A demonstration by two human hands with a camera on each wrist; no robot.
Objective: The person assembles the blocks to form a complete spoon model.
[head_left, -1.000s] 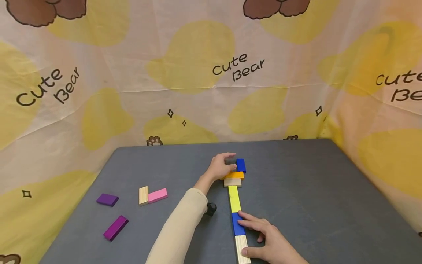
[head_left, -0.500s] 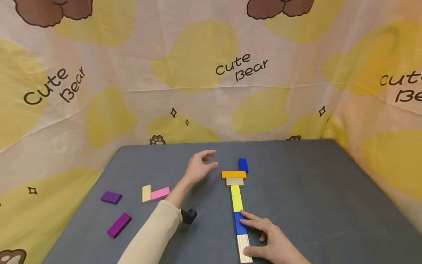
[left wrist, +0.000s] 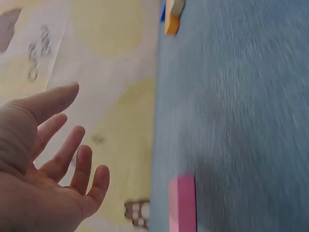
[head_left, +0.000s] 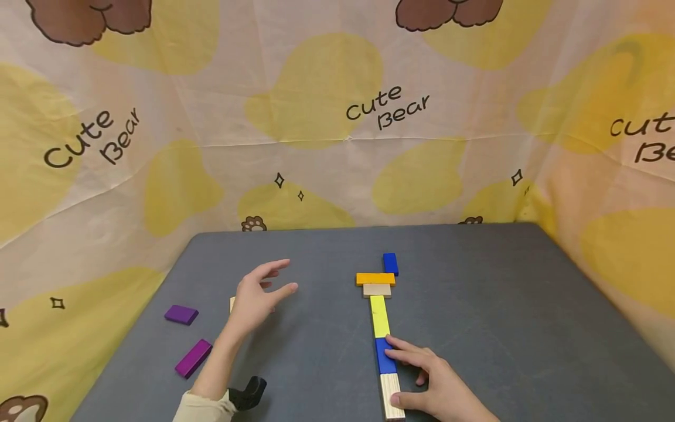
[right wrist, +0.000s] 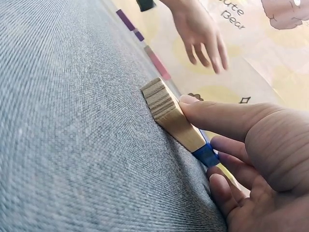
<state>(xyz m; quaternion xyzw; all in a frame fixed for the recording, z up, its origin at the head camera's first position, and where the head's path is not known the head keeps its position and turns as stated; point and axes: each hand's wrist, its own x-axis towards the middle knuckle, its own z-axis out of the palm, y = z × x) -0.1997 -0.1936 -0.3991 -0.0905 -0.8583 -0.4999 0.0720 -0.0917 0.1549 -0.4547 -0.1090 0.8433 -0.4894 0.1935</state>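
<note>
A column of blocks runs away from the near edge: natural wood (head_left: 392, 396), blue (head_left: 385, 356), yellow-green (head_left: 379, 316). Beyond it lie a beige block (head_left: 377, 290) and an orange one (head_left: 375, 279) crosswise, with another blue block (head_left: 391, 264) behind. My right hand (head_left: 440, 381) rests on the column, thumb on the wood block (right wrist: 178, 130), fingertips at the blue one (right wrist: 206, 154). My left hand (head_left: 255, 302) hangs empty over the left side, fingers spread and slightly bent; a pink block (left wrist: 183, 205) shows below it in the left wrist view.
Two purple blocks (head_left: 181, 315) (head_left: 193, 358) lie on the left of the grey table (head_left: 490, 305). A second natural wood block (head_left: 232, 303) is mostly hidden behind my left hand. Printed cloth (head_left: 316, 76) hangs behind and beside the table.
My left hand has moved away from the orange block, leftward and nearer, and now covers the pink block in the head view. My right hand has stayed on the column.
</note>
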